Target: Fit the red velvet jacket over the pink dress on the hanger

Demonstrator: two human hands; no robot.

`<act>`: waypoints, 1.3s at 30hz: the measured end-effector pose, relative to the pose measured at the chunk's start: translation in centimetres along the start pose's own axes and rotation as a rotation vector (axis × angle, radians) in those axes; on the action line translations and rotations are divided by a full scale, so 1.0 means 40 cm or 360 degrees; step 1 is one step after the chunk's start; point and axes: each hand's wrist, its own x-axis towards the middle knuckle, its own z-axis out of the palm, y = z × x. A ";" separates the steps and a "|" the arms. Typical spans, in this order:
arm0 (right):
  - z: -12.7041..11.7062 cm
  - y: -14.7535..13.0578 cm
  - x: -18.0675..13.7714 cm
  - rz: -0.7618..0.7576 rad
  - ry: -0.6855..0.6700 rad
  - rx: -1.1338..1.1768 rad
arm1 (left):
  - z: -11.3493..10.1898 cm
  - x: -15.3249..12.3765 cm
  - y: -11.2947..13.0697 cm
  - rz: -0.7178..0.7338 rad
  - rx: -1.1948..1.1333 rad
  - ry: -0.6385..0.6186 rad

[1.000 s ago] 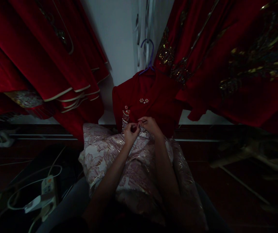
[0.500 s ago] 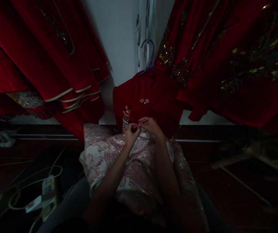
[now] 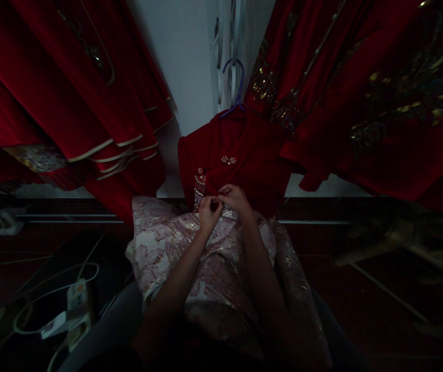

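A red garment (image 3: 244, 165) hangs on a purple hanger (image 3: 236, 85) against the white wall, its lower edge resting on a pink-and-gold brocade cushion (image 3: 167, 243) on my lap. My left hand (image 3: 209, 213) and my right hand (image 3: 236, 198) meet at the garment's front, fingers pinched together on a small pearl fastening. A beaded tassel ornament (image 3: 199, 187) hangs just left of my left hand. Another pearl button (image 3: 228, 160) sits higher on the garment. The light is dim, so the fastening itself is hard to make out.
Red embroidered robes hang at left (image 3: 70, 93) and right (image 3: 361, 93). A white power strip (image 3: 75, 305) with cables lies on the dark floor at lower left. A pale wooden frame (image 3: 392, 248) stands at right.
The view has shifted slightly; my hands stay pinched at the same spot on the garment, with only small finger movements.
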 end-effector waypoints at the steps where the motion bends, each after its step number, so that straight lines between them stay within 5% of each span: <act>1: 0.005 0.000 0.001 0.0013 0.0033 -0.0035 | 0.000 0.000 0.000 -0.0002 -0.0002 0.0005; 7: 0.013 -0.007 -0.004 0.0008 0.0073 -0.0132 | 0.005 0.001 0.005 -0.0118 -0.0190 0.0045; 14: -0.091 -0.035 -0.041 0.0019 -0.0323 0.0351 | 0.003 0.003 -0.002 -0.0216 -0.0134 0.0104; 18: -0.187 -0.050 -0.064 0.0056 0.0162 0.0411 | 0.001 0.002 0.008 -0.0178 -0.0203 0.0083; 22: -0.237 -0.054 -0.082 0.0042 0.0233 0.0372 | 0.001 0.001 0.022 -0.0125 -0.0176 0.0085; 34: -0.139 -0.049 -0.069 -0.0085 -0.0298 0.0177 | -0.005 0.008 0.020 0.0037 -0.0049 0.0035; 39: -0.111 -0.023 -0.056 -0.0024 -0.0295 0.0198 | -0.003 0.010 0.007 0.0086 -0.0057 -0.0022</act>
